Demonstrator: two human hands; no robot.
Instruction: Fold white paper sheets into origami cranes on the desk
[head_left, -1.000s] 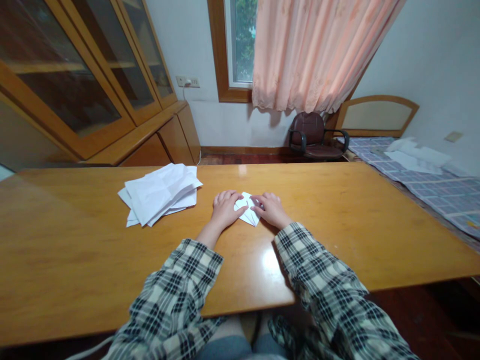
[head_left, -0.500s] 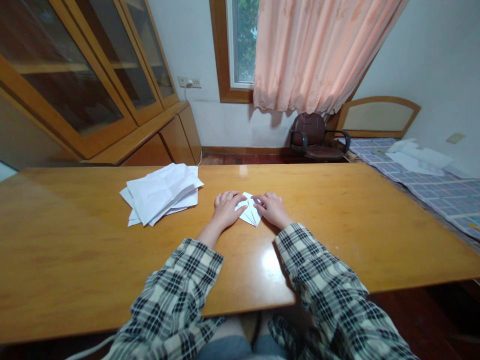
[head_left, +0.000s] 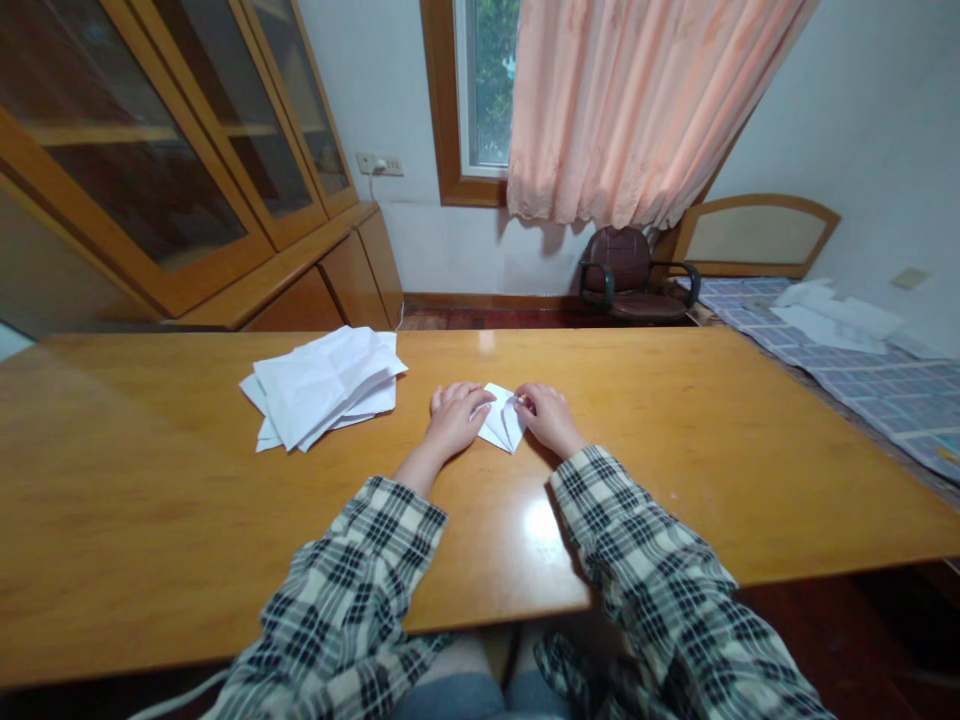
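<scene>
A small folded white paper [head_left: 501, 423] lies flat on the wooden table [head_left: 675, 440], pointed toward me. My left hand [head_left: 452, 418] rests on its left side, fingers stretched flat and pressing it down. My right hand [head_left: 547, 415] sits at the paper's right edge with its fingertips curled together, pinching a flap of the paper near the top right corner. Both forearms wear plaid sleeves.
A loose pile of white paper sheets [head_left: 324, 386] lies on the table to the left of my hands. Behind the table stand a glass-door wooden cabinet [head_left: 187, 170], a dark office chair [head_left: 630, 275] under a pink curtain [head_left: 637, 100], and a bed [head_left: 862, 360] with papers at right.
My right hand has shifted slightly to the right and its fingers have drawn in on the paper's right flap. The left hand stays pressed on the paper.
</scene>
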